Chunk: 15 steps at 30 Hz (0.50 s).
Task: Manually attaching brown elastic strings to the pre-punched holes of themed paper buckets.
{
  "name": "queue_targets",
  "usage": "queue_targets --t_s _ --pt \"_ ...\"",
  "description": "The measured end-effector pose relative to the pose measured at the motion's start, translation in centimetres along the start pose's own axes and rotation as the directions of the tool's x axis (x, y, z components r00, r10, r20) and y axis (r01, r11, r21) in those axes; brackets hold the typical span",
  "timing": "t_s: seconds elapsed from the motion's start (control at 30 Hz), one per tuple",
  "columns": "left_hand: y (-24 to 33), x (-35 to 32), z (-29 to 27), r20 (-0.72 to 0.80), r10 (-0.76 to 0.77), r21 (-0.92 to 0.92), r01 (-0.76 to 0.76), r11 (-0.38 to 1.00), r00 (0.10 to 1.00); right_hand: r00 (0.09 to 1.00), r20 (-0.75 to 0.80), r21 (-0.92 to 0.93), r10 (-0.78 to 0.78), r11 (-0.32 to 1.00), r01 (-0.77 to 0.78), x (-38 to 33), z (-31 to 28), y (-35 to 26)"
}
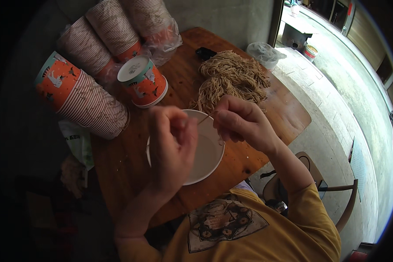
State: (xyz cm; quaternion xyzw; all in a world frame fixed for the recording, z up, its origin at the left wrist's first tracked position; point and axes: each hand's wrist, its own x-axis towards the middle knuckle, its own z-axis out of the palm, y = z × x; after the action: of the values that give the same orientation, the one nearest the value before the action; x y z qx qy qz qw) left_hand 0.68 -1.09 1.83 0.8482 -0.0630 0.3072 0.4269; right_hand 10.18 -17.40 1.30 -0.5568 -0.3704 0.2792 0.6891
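Observation:
A short piece of thin brown cord (204,118) spans the gap between my two hands. My right hand (242,120) pinches one end of it between thumb and forefinger. The fingers of my left hand (172,146) are curled at the other end, somewhat smeared by motion. Under both hands stands a white paper tub (219,162) with its mouth up; my left hand hides part of its rim. Just beyond my right hand lies a heap of tan cords (233,76), loosely bundled on the wooden table (288,111).
Stacked orange-printed paper tubs (85,98) lean at the left, with more stacks in clear plastic (161,41) behind. An upside-down short stack (143,83) stands near them. A black object (205,53) and a plastic bag (264,52) are at the far side. A wooden chair (347,205) is at right.

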Motion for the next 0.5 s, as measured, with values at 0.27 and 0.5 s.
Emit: queue_targets --t_s 0.27,0.5 --pt "-0.6 -1.8 0.8 0.396 -0.253 -0.437 0.424 0.793 0.883 0.997 -0.024 -0.008 -0.069 0.998 0.068 1.3 1.7 -0.5" --pt "-0.7 -2.7 1.3 0.389 -0.268 -0.516 0.450 0.729 0.881 0.994 -0.104 -0.009 -0.027 1.000 0.026 1.1 1.7 -0.8"
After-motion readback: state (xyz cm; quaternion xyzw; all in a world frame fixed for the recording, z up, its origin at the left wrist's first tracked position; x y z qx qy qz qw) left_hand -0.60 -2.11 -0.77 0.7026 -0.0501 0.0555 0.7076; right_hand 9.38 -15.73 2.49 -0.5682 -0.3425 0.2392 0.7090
